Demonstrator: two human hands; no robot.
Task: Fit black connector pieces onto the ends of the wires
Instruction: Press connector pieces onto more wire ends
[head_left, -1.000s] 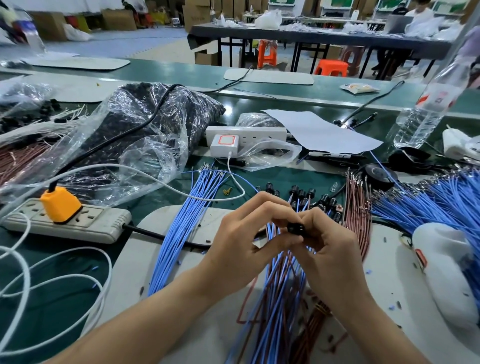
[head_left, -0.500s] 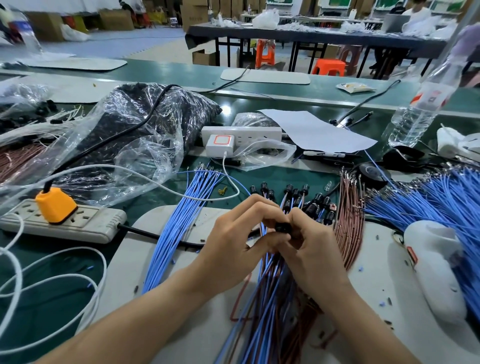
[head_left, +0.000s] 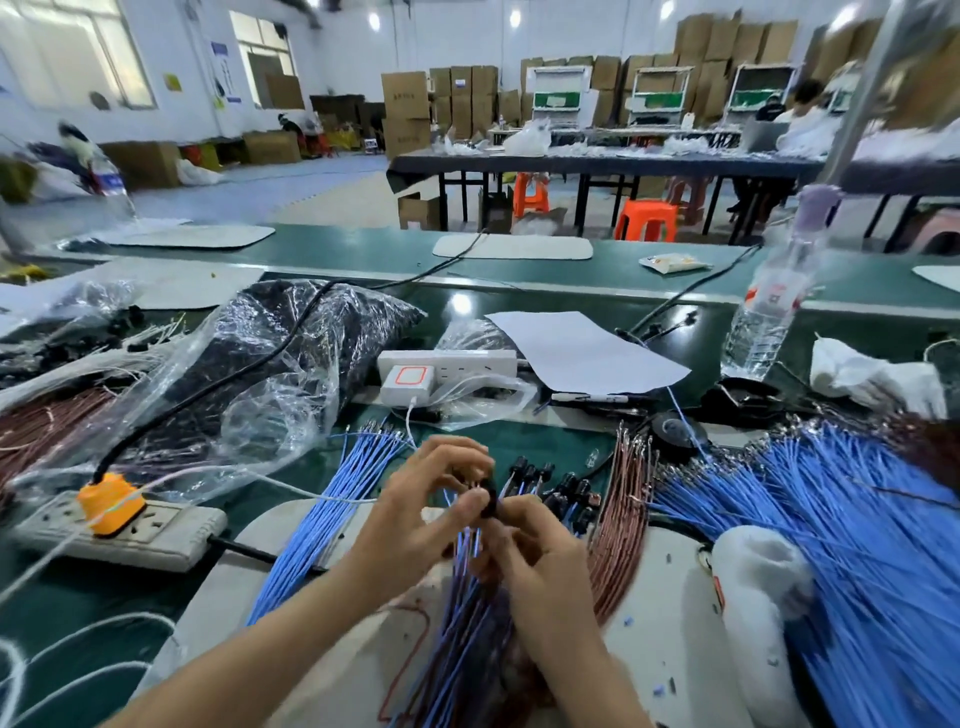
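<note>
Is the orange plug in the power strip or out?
In: the orange plug sits pushed into a socket of the power strip.

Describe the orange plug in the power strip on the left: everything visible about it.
The orange plug is a blocky piece, plastic by its look, seated upright in the left end of a worn off-white power strip that lies on the green bench. A thick black cable leaves its top and runs up and right across a clear plastic bag. A thin white cord crosses over its front. No hand touches it.
</note>
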